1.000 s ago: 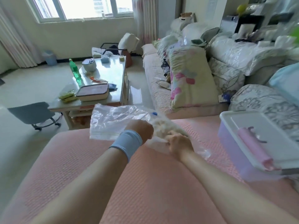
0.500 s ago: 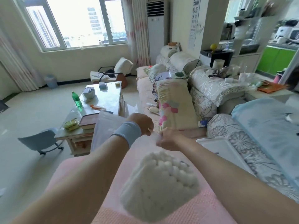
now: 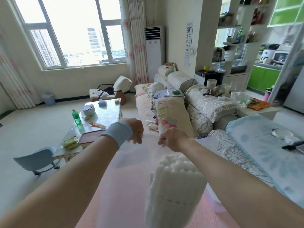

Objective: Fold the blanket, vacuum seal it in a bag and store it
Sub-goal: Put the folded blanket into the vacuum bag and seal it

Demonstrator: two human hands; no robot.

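Observation:
A clear plastic vacuum bag (image 3: 131, 162) hangs upright in front of me, above the pink bed cover (image 3: 105, 209). My left hand (image 3: 135, 129), with a blue wristband, and my right hand (image 3: 172, 139) each pinch the bag's top edge, a short gap apart. A folded white bobbly blanket (image 3: 174, 183) sits low inside the bag, under my right forearm. The bag's lower end is out of frame.
A glass coffee table (image 3: 105, 116) with a green bottle (image 3: 76, 116), a book and snacks stands ahead left, with a small blue chair (image 3: 35, 160) beside it. A sofa piled with pillows (image 3: 172, 119) runs ahead. Floral bedding (image 3: 263, 155) lies at right.
Both hands have lifted the bag from the bed to chest height, and the blanket has slid down inside it. My hands have spread slightly apart along the top edge. The view tilted up.

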